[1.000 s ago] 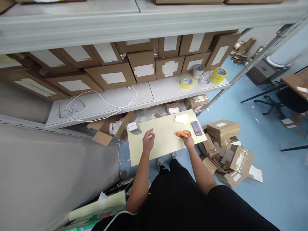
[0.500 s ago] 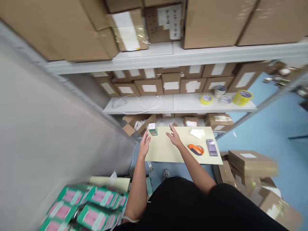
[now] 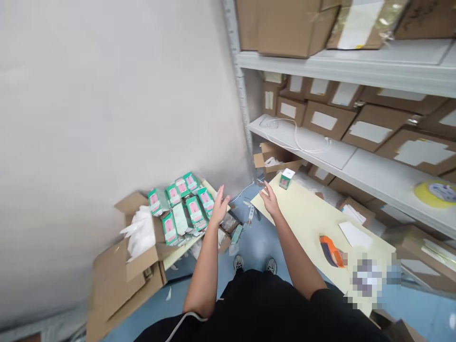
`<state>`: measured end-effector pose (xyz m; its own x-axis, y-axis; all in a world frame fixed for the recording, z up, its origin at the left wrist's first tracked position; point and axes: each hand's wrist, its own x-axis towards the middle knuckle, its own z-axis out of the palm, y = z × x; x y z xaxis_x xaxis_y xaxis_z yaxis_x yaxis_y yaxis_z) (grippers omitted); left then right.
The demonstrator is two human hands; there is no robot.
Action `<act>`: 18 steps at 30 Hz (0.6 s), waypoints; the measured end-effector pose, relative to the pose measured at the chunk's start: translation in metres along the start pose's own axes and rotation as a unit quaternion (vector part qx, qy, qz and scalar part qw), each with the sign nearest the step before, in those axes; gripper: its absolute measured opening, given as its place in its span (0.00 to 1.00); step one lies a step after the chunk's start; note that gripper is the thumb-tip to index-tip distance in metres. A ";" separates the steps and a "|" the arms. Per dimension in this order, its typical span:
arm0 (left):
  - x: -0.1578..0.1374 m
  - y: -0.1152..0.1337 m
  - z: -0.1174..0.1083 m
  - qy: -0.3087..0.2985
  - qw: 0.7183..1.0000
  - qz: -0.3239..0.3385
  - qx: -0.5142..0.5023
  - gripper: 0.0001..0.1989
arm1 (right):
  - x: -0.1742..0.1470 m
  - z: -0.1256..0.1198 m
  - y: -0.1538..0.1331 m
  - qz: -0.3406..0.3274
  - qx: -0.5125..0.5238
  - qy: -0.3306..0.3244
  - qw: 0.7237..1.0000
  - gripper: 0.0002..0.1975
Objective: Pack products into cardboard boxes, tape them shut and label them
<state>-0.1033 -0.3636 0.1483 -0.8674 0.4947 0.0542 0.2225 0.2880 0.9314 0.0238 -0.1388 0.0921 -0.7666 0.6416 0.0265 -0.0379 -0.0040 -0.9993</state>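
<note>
My left hand [image 3: 220, 207] is raised in front of me with the fingers stretched out nearly straight and the thumb apart, and nothing is in its grasp. My right hand [image 3: 270, 200] faces it, well apart, the fingers extended and loosely curved, also holding nothing; it lies over the near left corner of the cream surface [image 3: 302, 213] in my view, and I cannot tell whether it touches. Close by my left hand, the green-and-pink boxes [image 3: 194, 209] are heaped on another pale surface [image 3: 175, 256], next to a carton [image 3: 142, 263] stuffed with white plastic bags [image 3: 140, 235]. On the cream surface, to the right, lies an orange tape dispenser [image 3: 332, 251] with white paper [image 3: 355, 234] just beyond it. A single green box with a white top [image 3: 286, 178] stands at the far left corner, past my right hand. Behind that, a grey shelf [image 3: 320, 154] carries a looped white cable [image 3: 295, 135], a yellow tape roll [image 3: 422, 195] and labelled brown cartons [image 3: 317, 114] along its back.
</note>
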 end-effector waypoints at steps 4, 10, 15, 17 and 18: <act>-0.035 -0.007 -0.043 0.036 0.999 -0.025 -0.006 0.33 | -0.010 0.054 -0.007 -0.003 0.019 -0.063 0.998 0.40; -0.090 -0.029 -0.124 0.100 0.994 -0.035 -0.022 0.32 | -0.043 0.153 -0.015 -0.003 0.018 -0.153 0.988 0.42; -0.144 -0.062 -0.212 0.164 0.985 -0.044 -0.038 0.32 | -0.099 0.254 -0.021 -0.003 0.008 -0.232 0.973 0.42; -0.166 -0.077 -0.248 0.188 0.980 -0.047 -0.048 0.33 | -0.127 0.297 -0.021 -0.007 0.006 -0.262 0.965 0.41; -0.178 -0.084 -0.266 0.198 0.978 -0.048 -0.053 0.33 | -0.141 0.319 -0.021 -0.009 0.004 -0.277 0.961 0.41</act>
<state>-0.0865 -0.6940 0.1561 -0.9910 0.1068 0.0802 0.1023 0.2203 0.9701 -0.0719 -0.4735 0.1184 -0.9893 0.1347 0.0566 -0.0577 -0.0041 -0.9983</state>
